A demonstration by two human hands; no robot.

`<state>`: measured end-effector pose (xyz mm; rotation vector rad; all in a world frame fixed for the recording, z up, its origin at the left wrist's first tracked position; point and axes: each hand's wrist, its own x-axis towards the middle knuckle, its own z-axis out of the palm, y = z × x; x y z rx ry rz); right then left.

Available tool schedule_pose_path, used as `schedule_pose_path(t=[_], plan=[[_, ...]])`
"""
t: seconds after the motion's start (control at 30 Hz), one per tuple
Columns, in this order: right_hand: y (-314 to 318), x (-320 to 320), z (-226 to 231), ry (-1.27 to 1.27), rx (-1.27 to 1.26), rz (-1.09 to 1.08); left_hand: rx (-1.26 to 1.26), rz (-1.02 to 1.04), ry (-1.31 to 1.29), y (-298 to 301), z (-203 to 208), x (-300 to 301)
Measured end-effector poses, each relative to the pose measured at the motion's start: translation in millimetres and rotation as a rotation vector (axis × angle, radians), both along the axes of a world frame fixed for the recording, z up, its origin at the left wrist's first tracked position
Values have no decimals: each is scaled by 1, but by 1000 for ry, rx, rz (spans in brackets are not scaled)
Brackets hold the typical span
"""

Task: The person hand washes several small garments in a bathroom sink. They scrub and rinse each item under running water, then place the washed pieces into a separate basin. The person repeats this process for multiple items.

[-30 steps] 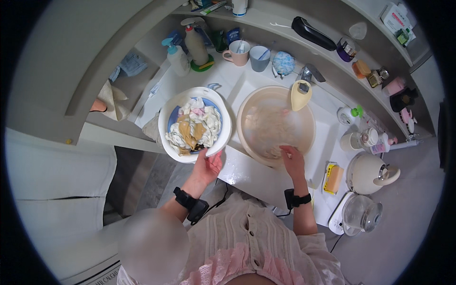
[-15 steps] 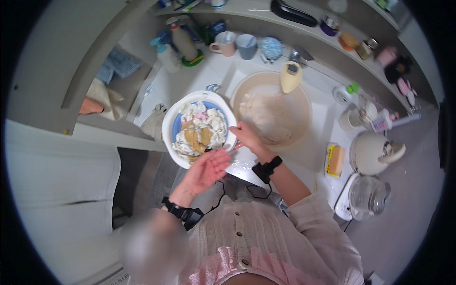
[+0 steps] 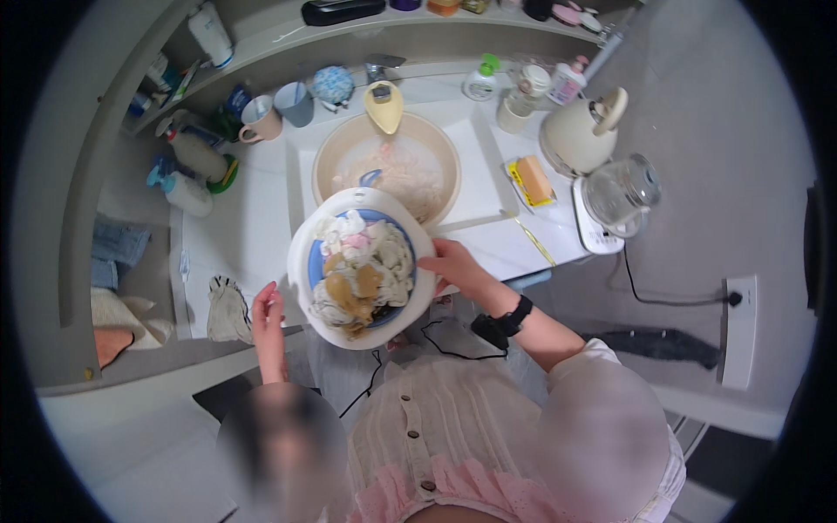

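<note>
My right hand (image 3: 459,268) grips the right rim of a white basin with a blue inside (image 3: 301,261), thumb on the rim. In that basin lies a heap of damp-looking clothes (image 3: 384,261), white, pink and tan. Off the basin's left side, my left hand (image 3: 269,315) is raised with fingers loosely bent and apart, holding nothing. Beyond, in the sink, a larger beige basin (image 3: 447,166) holds cloudy water and pale cloth (image 3: 405,179). The white basin overlaps its near edge.
A grey cloth (image 3: 228,312) hangs at the counter's front left. Pump bottles (image 3: 186,193) and two mugs (image 3: 295,106) stand far left. To the right are an orange soap bar (image 3: 534,179), a cream kettle (image 3: 578,135) and a glass jug (image 3: 621,187) on its base.
The view has turned to the right. My left hand has moved from the white basin's front edge out to its left side. My right hand still holds the rim.
</note>
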<state>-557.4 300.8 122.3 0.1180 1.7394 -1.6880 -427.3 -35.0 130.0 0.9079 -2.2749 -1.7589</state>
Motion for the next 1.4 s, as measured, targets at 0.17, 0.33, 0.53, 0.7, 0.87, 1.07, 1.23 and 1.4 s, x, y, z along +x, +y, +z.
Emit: schedule_pose_path(t=[0.17, 0.33, 0.53, 0.7, 0.87, 1.07, 1.23, 1.4], plan=[[59, 32, -10, 8, 6, -223, 138, -314, -97, 21, -71, -22], [117, 42, -33, 8, 85, -402, 339, -388, -130, 68, -88, -51], [177, 34, -49, 10, 145, -487, 424, -564, -95, 132, -85, -66], [208, 16, -39, 133, 404, -469, 488, -546, -73, 170, -78, -79], [220, 6, -12, 339, 839, -185, 478, -500, -97, 194, -74, -88], [199, -17, 38, 874, 1099, -5, 42, -482, 8, 152, -80, -113], [146, -26, 69, 618, 367, -6, 183, -53, -34, 77, -81, -151], [54, -12, 71, 270, -129, -105, 319, -67, -229, 27, -107, -195]])
